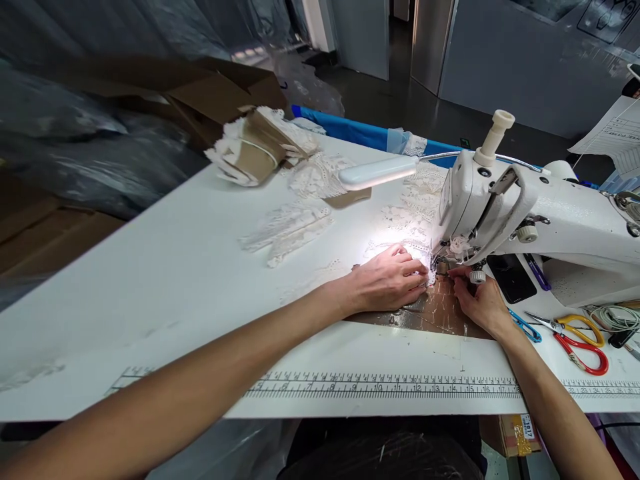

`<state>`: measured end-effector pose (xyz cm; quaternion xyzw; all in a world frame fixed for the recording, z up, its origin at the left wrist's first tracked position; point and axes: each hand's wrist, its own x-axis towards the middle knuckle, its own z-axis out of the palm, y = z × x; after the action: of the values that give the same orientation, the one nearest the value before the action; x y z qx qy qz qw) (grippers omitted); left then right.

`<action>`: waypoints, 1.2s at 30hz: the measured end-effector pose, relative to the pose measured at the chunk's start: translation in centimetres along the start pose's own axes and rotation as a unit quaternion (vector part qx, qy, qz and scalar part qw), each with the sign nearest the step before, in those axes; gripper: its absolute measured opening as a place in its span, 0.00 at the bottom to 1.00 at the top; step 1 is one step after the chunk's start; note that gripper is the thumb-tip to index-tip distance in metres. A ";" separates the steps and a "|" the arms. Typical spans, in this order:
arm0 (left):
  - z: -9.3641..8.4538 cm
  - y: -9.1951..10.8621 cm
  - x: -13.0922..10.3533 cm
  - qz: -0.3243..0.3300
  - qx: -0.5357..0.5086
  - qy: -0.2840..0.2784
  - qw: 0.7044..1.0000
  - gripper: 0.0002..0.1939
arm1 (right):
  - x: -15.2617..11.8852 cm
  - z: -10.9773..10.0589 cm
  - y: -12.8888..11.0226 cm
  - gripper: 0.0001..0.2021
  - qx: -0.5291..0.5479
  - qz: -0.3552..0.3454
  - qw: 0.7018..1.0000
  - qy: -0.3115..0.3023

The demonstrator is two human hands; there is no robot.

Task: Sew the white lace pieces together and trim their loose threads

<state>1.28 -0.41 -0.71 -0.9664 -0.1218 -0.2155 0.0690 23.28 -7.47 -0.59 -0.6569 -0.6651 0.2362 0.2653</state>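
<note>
My left hand lies with bent fingers at the white lace, which reaches the needle area of the sewing machine. My right hand is across from it, apart, over the brown sheet. Whether the 2 hands grip, I cannot tell.

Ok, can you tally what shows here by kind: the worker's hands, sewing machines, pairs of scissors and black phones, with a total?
Hands: 2 (left hand and right hand)
Sewing machine: 1
Scissors, with one yellow and one red handle loop: 1 pair
Black phone: 1
Total: 5
</note>
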 end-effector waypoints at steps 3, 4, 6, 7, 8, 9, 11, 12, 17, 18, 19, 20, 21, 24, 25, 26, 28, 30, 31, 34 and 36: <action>0.0 0.0 0.0 0.006 -0.003 0.007 1.000 0.15 | -0.1 0.1 0.0 0.14 0.010 -0.005 1.000 0.004; 0.1 0.0 -0.1 0.006 -0.002 0.006 1.000 0.15 | -0.1 0.1 0.0 0.14 0.011 -0.016 1.000 0.009; 0.1 -0.1 -0.2 0.005 0.000 0.001 1.000 0.15 | -0.3 0.1 0.0 0.15 0.010 -0.051 0.999 0.015; 0.2 -0.1 -0.2 0.004 0.001 -0.001 1.000 0.15 | -0.3 0.2 0.0 0.16 0.006 -0.072 0.997 0.016; 0.2 -0.1 -0.2 0.004 0.002 -0.001 1.000 0.15 | -0.4 0.2 0.0 0.16 -0.003 -0.092 0.996 0.013; 0.3 0.0 -0.3 0.004 0.003 0.001 1.000 0.15 | -0.5 0.2 0.0 0.16 -0.015 -0.110 0.994 0.010; 0.4 0.0 -0.3 0.002 0.005 0.010 1.000 0.15 | -0.7 0.3 0.1 0.16 -0.049 -0.140 0.989 0.003; 0.4 0.1 -0.3 0.001 0.006 0.013 1.000 0.15 | -0.8 0.4 0.1 0.16 -0.071 -0.152 0.986 -0.001; 0.4 0.1 -0.4 0.009 0.014 0.001 1.000 0.17 | -1.0 0.6 -0.8 0.16 -0.211 -0.181 0.960 -0.029; 0.3 0.1 -0.4 0.011 0.014 -0.005 1.000 0.16 | -1.0 0.5 -1.2 0.16 -0.238 -0.176 0.954 -0.038; 0.2 0.1 -0.4 0.013 0.013 -0.011 1.000 0.16 | -1.1 0.5 -1.6 0.16 -0.261 -0.170 0.949 -0.048; 0.1 0.1 -0.4 0.013 0.012 -0.016 1.000 0.15 | -1.1 0.4 -2.0 0.17 -0.281 -0.162 0.944 -0.059; 0.0 0.2 -0.3 0.011 0.011 -0.021 1.000 0.15 | -1.2 0.4 -2.4 0.17 -0.296 -0.154 0.940 -0.069; -0.3 0.2 -0.2 0.001 0.004 -0.034 0.999 0.15 | -1.4 0.3 -3.3 0.19 -0.327 -0.131 0.931 -0.091; -0.3 0.2 -0.2 -0.001 0.000 -0.037 0.999 0.15 | -1.4 0.3 -3.4 0.20 -0.334 -0.125 0.930 -0.096; -0.4 0.1 -0.2 -0.002 -0.003 -0.041 0.999 0.15 | -1.4 0.3 -3.6 0.20 -0.338 -0.119 0.928 -0.099; -0.4 0.1 -0.2 -0.006 -0.009 -0.048 0.999 0.15 | -1.4 0.3 -3.8 0.21 -0.346 -0.110 0.926 -0.108; -0.4 0.0 -0.2 -0.013 -0.013 -0.055 0.998 0.16 | -1.3 0.3 -4.1 0.21 -0.352 -0.098 0.923 -0.118; -0.4 -0.1 -0.2 -0.016 -0.015 -0.058 0.998 0.16 | -1.3 0.3 -4.3 0.22 -0.356 -0.090 0.922 -0.124; -0.4 -0.1 -0.2 -0.030 -0.016 -0.064 0.997 0.17 | -1.3 0.4 -5.1 0.23 -0.371 -0.062 0.914 -0.149; -0.5 -0.1 -0.1 -0.040 -0.013 -0.068 0.997 0.18 | -1.2 0.4 -5.6 0.24 -0.381 -0.044 0.910 -0.160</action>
<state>0.97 -0.42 -0.34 -0.9739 -0.1622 -0.1539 0.0394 18.80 -8.83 2.75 -0.6315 -0.7663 0.0551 -0.1046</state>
